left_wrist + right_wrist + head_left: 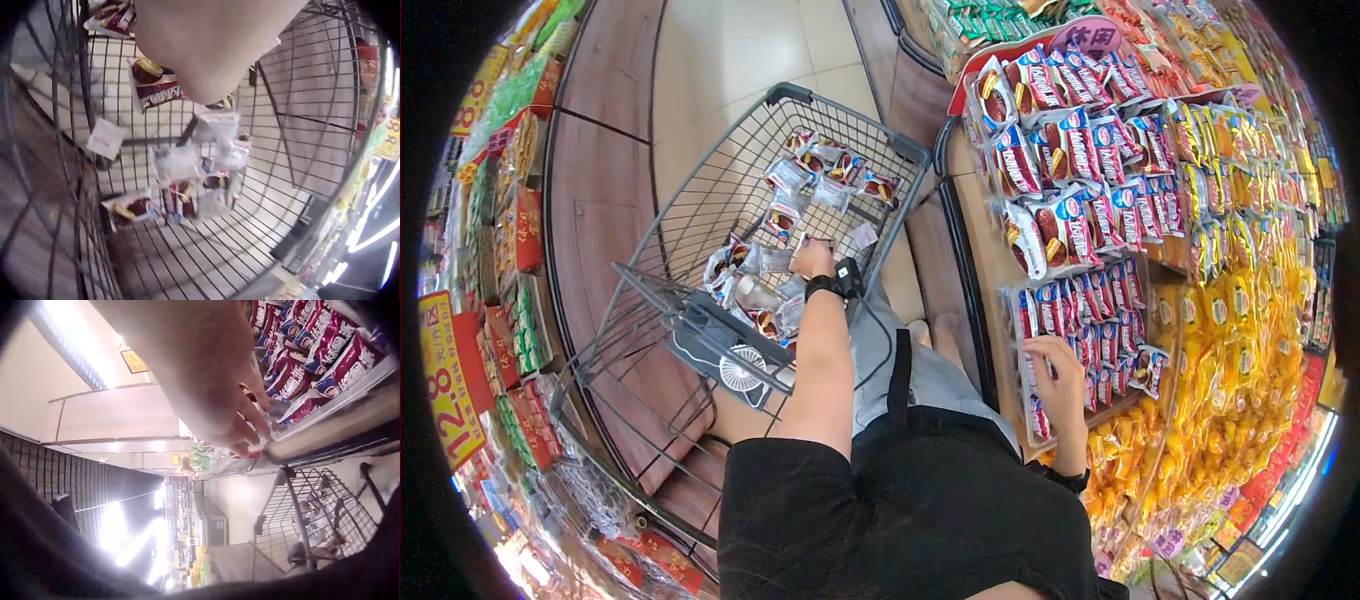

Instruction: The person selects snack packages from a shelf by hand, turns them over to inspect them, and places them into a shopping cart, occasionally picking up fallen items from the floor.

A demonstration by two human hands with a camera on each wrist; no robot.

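My left hand (813, 260) reaches down into a grey wire shopping cart (788, 94), among wrapped chocolate pies (782, 218). In the left wrist view, more chocolate pies (156, 94) lie under and beyond that hand (206, 56); its fingers are hidden, so I cannot tell whether it holds one. At the right, my right hand (1055, 368), fingers loosely bent, hovers over a clear bin of small red-and-blue chocolate pie packs (1055, 310). The right wrist view puts its fingertips close to the bin's edge, beside the packs (353, 369).
Larger chocolate pie packs (1065, 225) fill the shelf above the bin, with yellow packs (1240, 310) farther right. A small white packet (106, 138) lies in the cart. Shelves with a yellow price sign (452, 385) line the left side.
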